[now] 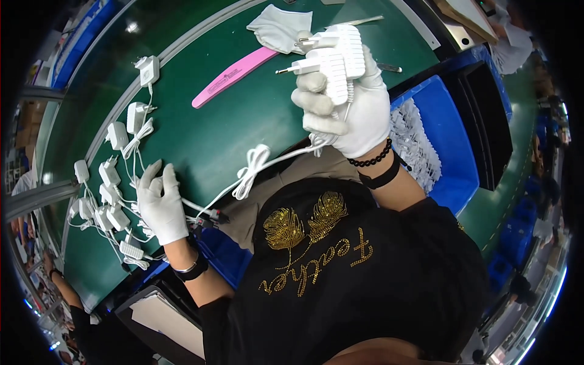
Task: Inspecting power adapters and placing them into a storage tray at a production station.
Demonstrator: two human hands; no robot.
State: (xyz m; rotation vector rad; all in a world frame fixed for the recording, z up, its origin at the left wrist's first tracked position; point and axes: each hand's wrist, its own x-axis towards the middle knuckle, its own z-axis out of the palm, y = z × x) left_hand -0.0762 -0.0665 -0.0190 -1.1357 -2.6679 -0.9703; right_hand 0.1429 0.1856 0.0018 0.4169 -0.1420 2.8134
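Note:
My right hand (365,115), in a white glove, is raised over the table and wrapped round two white power adapters (328,70). Their prongs point left. A white cable (280,159) trails from that hand toward the lower left, with a tied bundle (251,172) partway along it. My left hand (161,204), gloved too, is low at the table's near left with its fingers apart. Beside it lie several more white adapters (115,216) with tangled cables. A cable end with a dark plug (218,215) is just right of my left hand.
The green table (201,140) holds a pink strip (234,79), a white cloth-like piece (280,27) and tweezers (389,68). On the right, a blue bin (450,134) contains small white pieces. Another blue bin (222,255) stands below my left wrist. A person's arm (64,286) shows at far left.

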